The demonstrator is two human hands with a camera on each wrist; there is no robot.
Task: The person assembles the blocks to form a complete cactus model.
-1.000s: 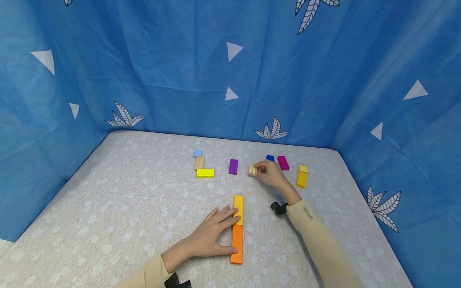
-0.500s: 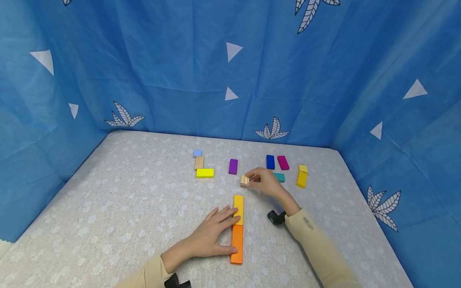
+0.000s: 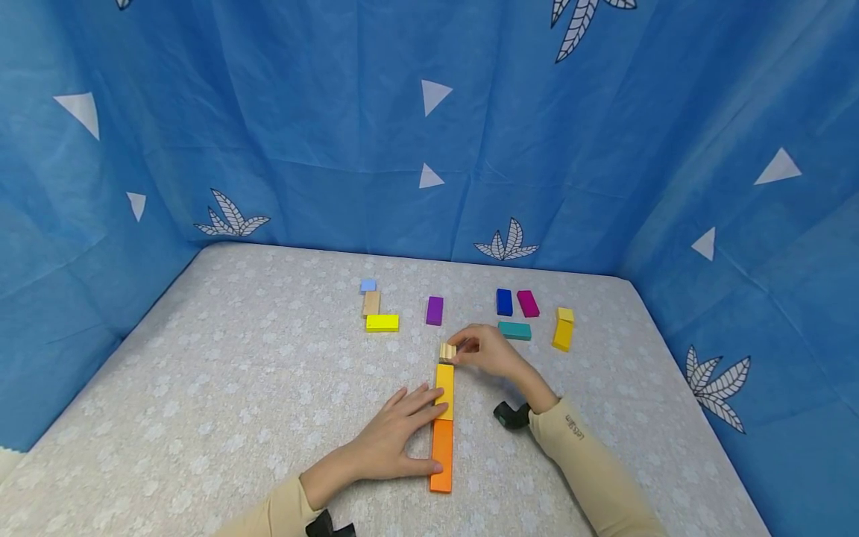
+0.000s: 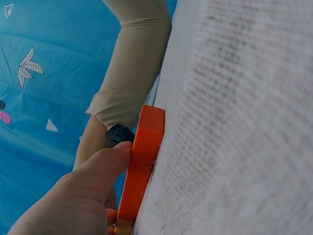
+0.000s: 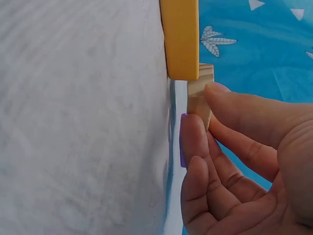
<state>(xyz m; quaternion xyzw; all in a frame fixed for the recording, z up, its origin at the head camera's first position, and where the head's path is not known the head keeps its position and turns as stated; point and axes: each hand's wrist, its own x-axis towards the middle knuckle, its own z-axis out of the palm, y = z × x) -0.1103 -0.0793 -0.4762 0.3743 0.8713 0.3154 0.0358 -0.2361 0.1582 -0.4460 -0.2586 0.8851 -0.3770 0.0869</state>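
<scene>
In the head view my right hand [image 3: 493, 353] pinches a small natural-wood block [image 3: 447, 351] between thumb and fingers, at the far end of a yellow-orange block [image 3: 445, 377]. From the right wrist, the wooden block [image 5: 199, 89] appears close behind the yellow-orange block's end [image 5: 182, 44]; whether it touches the table is hard to tell. An orange block [image 3: 442, 447] lies end to end with the yellow-orange one, forming a line. My left hand [image 3: 392, 440] lies spread beside them, thumb on the orange block and fingertips on the yellow-orange block.
Beyond the hands lie a purple block [image 3: 435, 311], a teal block [image 3: 514, 331], a blue block [image 3: 504, 302], a magenta block [image 3: 528, 303] and yellow blocks [image 3: 563, 335]. Leftward are a bright yellow block [image 3: 382, 323], a tan block [image 3: 371, 303] and a light blue block [image 3: 367, 286].
My right hand has carried the wooden block left and nearer, to the far end of the line. This has uncovered the blue and teal blocks. The left hand stays put.
</scene>
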